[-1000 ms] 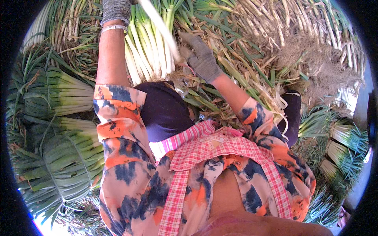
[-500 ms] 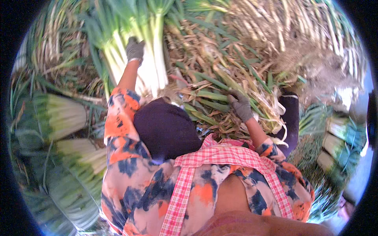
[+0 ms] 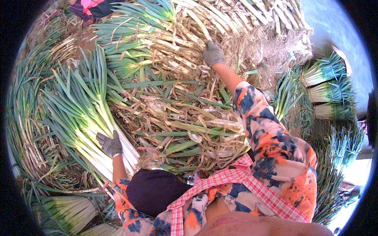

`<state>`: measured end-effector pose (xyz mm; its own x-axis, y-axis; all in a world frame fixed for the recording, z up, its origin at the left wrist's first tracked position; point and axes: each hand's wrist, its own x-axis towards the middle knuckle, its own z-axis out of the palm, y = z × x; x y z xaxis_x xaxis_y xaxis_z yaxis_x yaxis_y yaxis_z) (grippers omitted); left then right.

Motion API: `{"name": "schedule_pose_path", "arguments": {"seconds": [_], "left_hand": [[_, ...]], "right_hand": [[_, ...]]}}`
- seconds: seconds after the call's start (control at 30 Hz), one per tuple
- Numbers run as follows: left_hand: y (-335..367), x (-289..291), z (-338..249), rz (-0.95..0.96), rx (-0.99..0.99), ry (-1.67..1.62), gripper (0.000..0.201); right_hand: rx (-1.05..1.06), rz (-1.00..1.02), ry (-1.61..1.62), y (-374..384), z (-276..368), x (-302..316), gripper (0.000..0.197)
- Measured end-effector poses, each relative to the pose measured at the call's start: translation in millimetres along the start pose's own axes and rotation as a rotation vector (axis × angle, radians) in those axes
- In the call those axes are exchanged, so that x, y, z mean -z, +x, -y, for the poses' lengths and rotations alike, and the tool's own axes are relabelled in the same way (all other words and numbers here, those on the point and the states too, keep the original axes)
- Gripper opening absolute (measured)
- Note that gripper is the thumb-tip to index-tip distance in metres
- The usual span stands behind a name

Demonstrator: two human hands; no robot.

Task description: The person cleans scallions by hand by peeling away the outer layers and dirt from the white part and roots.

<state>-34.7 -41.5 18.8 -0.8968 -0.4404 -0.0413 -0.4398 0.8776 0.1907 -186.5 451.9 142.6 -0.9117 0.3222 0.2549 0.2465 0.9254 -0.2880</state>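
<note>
My left hand (image 3: 110,144), in a grey glove, lies with fingers spread on a bunch of cleaned green onions (image 3: 88,133). Their white stems point toward me and their green tops fan away to the far left. My right arm stretches far forward. Its gloved hand (image 3: 213,55) is closed around the lower end of an unpeeled green onion (image 3: 198,24) at the edge of a heap of soil-stained, rooted stalks (image 3: 244,15). The fingertips on that stalk are partly hidden. Between my hands lies a mound of stripped brown and green leaves (image 3: 185,129).
Tied bundles of trimmed green onions (image 3: 328,88) stand at the right by a bluish floor (image 3: 330,23). More bundles (image 3: 69,212) lie at the lower left. A dark rounded thing (image 3: 157,192) sits before my lap. Part of another person (image 3: 92,8) shows at the far upper left.
My right hand has left the stripped leaves and reached far forward to the unpeeled heap. My left hand stays on the cleaned bunch. The view has shifted, bringing the heap nearer the middle.
</note>
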Motion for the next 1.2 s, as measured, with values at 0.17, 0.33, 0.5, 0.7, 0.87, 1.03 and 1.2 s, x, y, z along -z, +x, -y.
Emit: {"name": "schedule_pose_path", "arguments": {"seconds": [0.17, 0.33, 0.5, 0.7, 0.87, 1.03, 1.2], "left_hand": [[7, -6, 10, 0.011, 0.003, 0.034, 0.084], [6, 6, 6, 0.133, -0.005, -0.038, 0.089], [8, 74, -10, 0.304, -0.063, 0.113, 0.085], [-6, 167, -124, 0.314, -0.497, -0.736, 0.049], [-108, 269, -249, 0.676, -0.664, -1.483, 0.030], [-95, 266, -280, 0.738, -0.392, -1.904, 0.017], [-111, 271, -276, 0.439, -0.395, -1.892, 0.014]], "right_hand": [[-0.020, 0.415, -0.120, 29, -35, -29, 0.058], [0.076, 0.268, 0.071, 2, -48, 45, 0.053], [0.044, 0.116, 0.395, -118, -31, 139, 0.047], [-0.041, 0.142, 0.724, -239, -7, 169, 0.038], [0.037, -0.022, 0.855, -310, 6, 152, 0.038], [0.105, 0.022, 0.842, -323, 30, 168, 0.041], [0.086, 0.023, 0.909, -330, 40, 167, 0.037]]}}
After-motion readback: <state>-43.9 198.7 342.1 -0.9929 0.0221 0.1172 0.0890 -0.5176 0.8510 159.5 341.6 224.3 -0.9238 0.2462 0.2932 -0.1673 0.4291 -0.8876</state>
